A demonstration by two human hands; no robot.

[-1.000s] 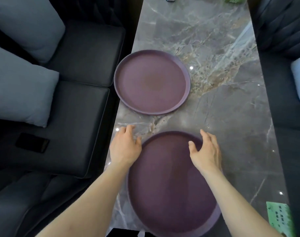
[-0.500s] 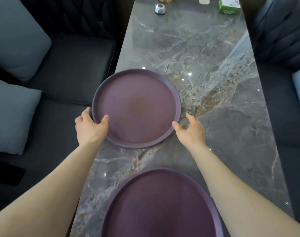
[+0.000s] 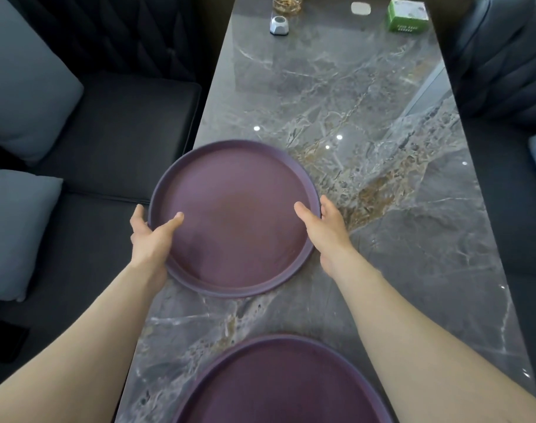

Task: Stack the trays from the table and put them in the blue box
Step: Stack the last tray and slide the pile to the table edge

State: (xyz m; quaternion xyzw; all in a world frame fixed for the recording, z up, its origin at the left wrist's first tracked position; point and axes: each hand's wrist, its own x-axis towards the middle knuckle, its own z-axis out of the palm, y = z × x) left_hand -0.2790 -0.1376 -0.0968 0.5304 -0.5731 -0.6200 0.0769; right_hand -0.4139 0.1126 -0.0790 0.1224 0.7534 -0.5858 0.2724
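Far tray (image 3: 234,218): round, purple, on the marble surface (image 3: 382,239), overhanging its left edge beside the dark sofa (image 3: 114,141). Left hand (image 3: 152,236): grip clamped on the tray's left rim, thumb inside, fingers hidden beneath. Right hand (image 3: 324,230): grip clamped on the right rim, thumb on top. Near tray (image 3: 279,383): same colour, well apart from the first, cut off by the bottom of the view. Green box (image 3: 408,15): at the far right corner, pale lettering too blurred to read. Small grey object (image 3: 279,25) and a glass (image 3: 286,3), partly cut off, stand far off. The middle and right stretch of marble lies open.
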